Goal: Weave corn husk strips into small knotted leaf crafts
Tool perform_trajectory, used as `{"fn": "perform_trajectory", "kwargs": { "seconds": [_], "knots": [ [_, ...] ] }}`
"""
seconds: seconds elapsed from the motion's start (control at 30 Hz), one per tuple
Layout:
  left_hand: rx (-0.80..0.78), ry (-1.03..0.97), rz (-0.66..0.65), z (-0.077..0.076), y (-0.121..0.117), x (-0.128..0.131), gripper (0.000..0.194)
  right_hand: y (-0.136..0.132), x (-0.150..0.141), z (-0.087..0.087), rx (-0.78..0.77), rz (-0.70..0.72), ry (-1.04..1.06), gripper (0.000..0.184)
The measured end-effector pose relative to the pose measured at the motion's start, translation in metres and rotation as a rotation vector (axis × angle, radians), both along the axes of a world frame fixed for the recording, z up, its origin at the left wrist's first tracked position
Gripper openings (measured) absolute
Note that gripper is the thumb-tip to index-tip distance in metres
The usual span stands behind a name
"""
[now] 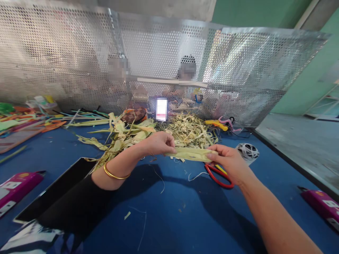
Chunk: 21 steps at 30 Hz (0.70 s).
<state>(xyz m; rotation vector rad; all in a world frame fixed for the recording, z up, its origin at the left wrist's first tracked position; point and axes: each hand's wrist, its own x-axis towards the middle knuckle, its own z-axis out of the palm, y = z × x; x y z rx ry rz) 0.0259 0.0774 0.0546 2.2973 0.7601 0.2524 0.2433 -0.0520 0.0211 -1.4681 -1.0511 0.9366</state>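
Observation:
A pale green strip of corn husk (191, 153) is stretched level between my two hands above the blue table. Its left end is pinched in my left hand (160, 143), which has a gold bangle (116, 173) at the wrist. My right hand (227, 160) grips the other end between thumb and fingers. Just below my right hand lie scissors with red handles (219, 179), partly hidden by that hand. Behind the strip is a heap of shredded husk (189, 128), with longer husk leaves (124, 135) to its left.
A ball of white string (248, 151) and a yellow tool (217, 124) lie to the right. At left are a dark tray-like panel (57, 188) and a purple box (19, 188); another purple box (321, 204) is far right. A perforated metal screen (159, 46) stands behind, people beyond it.

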Motion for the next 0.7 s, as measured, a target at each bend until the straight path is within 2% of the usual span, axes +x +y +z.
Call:
{"fn": "perform_trajectory", "kwargs": {
  "seconds": [0.13,0.2,0.3,0.37,0.5,0.63,0.7],
  "knots": [
    [0.017,0.038,-0.114,-0.002,-0.011,0.006,0.029,0.003,-0.011,-0.008,0.012,0.010,-0.017,0.034],
    [0.015,-0.039,-0.104,-0.008,-0.021,0.015,0.033,0.004,-0.016,-0.012,0.024,0.027,-0.050,0.030],
    [0.091,-0.093,-0.031,-0.020,-0.030,0.027,0.024,0.005,-0.021,-0.017,0.059,0.043,-0.082,0.030],
    [0.088,-0.112,0.021,-0.025,-0.031,0.031,0.023,0.005,-0.020,-0.017,0.073,0.032,-0.066,0.031],
    [-0.019,-0.117,0.037,-0.026,-0.031,0.030,0.026,0.005,-0.023,-0.016,0.101,0.000,-0.095,0.026],
    [-0.180,-0.081,-0.019,-0.030,-0.036,0.032,0.031,0.005,-0.025,-0.015,0.144,-0.009,-0.254,0.022],
    [-0.281,-0.109,0.017,-0.033,-0.036,0.033,0.026,0.005,-0.017,-0.014,0.156,-0.018,-0.358,0.023]
  ]
}}
